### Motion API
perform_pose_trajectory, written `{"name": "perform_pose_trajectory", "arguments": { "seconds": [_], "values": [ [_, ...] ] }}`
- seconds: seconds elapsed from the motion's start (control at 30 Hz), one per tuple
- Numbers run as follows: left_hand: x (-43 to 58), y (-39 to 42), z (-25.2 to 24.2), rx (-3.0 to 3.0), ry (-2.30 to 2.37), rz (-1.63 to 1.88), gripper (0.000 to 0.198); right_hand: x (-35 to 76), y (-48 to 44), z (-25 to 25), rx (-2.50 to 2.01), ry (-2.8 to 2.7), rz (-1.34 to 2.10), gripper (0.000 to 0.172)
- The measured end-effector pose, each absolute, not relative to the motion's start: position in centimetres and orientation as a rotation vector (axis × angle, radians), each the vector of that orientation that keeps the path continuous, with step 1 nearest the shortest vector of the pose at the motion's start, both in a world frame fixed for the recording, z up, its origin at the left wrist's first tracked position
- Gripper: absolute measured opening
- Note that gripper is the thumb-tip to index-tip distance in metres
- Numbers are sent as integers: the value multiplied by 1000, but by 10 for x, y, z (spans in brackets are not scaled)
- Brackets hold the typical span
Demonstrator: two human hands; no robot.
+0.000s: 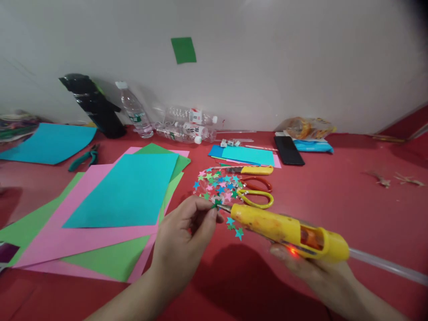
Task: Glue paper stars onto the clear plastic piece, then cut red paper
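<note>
Between thumb and fingertips, my left hand [187,236] pinches a small dark green paper star [218,203]. My right hand [310,267] is wrapped round a yellow glue gun [277,225], its red light glowing and a clear glue stick [384,263] poking out of the back. The metal nozzle [224,207] meets the star or lies just beside it; I cannot tell whether glue is coming out. Behind the hands lies a spread of colourful paper stars [217,183], with several more loose stars [238,233] below the nozzle.
Scissors [257,198] and a yellow utility knife [256,170] lie behind the glue gun. Coloured paper sheets [133,191] cover the left side, with pliers [85,158] beyond. Plastic bottles [133,109], a black spray-like bottle [95,107] and a phone [289,150] are along the wall.
</note>
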State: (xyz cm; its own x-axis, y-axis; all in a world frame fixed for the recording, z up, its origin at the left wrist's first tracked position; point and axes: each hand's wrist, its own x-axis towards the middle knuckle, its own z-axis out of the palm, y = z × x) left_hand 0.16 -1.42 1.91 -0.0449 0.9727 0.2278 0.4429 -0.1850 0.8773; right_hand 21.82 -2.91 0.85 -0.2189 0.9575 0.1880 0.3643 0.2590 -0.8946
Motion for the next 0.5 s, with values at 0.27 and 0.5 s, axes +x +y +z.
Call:
{"name": "perform_pose_trajectory", "arguments": {
  "seconds": [0.27, 0.5],
  "values": [
    [2, -12, 18, 1718, 1507, 1212, 13, 219, -27, 11, -1213, -1808, 816, 17],
    [-5, -13, 13, 2413, 1548, 1237, 7, 220, -29, 10, -1217, -1944, 603, 22]
  ]
}}
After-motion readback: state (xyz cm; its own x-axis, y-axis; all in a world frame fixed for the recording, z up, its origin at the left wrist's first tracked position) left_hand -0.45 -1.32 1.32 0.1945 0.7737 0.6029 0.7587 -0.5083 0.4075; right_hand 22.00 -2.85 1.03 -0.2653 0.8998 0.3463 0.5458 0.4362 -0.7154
